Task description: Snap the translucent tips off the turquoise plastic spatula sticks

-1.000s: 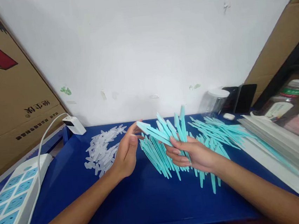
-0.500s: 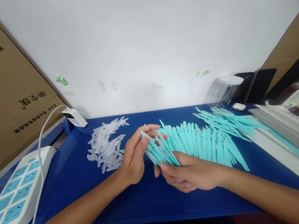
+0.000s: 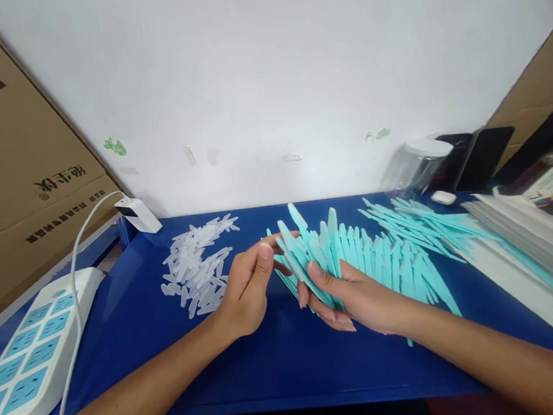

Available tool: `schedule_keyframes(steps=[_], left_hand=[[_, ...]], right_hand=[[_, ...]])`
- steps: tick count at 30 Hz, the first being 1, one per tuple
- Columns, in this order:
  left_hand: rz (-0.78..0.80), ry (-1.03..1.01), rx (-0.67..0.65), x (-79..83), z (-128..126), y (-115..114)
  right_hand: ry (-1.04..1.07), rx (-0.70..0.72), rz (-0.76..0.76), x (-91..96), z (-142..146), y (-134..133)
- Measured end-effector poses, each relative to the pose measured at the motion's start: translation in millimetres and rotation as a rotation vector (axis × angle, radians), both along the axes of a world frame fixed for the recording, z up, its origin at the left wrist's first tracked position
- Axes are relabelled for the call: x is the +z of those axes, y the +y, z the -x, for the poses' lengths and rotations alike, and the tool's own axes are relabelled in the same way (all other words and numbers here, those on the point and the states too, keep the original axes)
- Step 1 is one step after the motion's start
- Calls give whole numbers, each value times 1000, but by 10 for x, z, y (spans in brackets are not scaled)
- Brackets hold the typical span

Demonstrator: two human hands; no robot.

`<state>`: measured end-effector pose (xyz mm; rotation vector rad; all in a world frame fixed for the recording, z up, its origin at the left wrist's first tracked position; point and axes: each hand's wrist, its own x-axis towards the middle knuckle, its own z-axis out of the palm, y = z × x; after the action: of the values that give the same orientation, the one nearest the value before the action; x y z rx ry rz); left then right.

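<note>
Turquoise sticks (image 3: 316, 250) are fanning out from the right hand (image 3: 361, 296), which is gripping them between thumb and fingers over the middle of the blue table (image 3: 254, 379). The left hand (image 3: 245, 290) is facing the bundle from the left, thumb and fingers parted; its fingertips are passing behind the nearest sticks, and whether they are touching cannot be told. Beyond the right hand, a row of similar sticks (image 3: 392, 263) is lying side by side, while a looser turquoise pile (image 3: 418, 228) is spreading farther right. Left of the left hand, translucent white pieces (image 3: 197, 261) are lying in a heap. A power strip (image 3: 42, 341) is resting at the far left; a clear lidded jar (image 3: 414, 169) is standing near the wall (image 3: 254, 72).
</note>
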<state>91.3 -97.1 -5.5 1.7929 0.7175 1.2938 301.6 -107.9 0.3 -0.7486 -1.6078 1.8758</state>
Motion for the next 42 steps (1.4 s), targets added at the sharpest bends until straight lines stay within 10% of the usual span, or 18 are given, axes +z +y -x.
schedule_keyframes(steps=[6, 16, 42], left_hand=[[-101, -141, 128, 96, -2, -19], [-390, -22, -58, 131, -96, -318], [-526, 273, -270, 163, -207, -286]], right_hand=[[-100, 82, -124, -62, 21, -31], [-179, 339, -269, -11, 108, -151], [-426, 152, -463, 4, 82, -218]])
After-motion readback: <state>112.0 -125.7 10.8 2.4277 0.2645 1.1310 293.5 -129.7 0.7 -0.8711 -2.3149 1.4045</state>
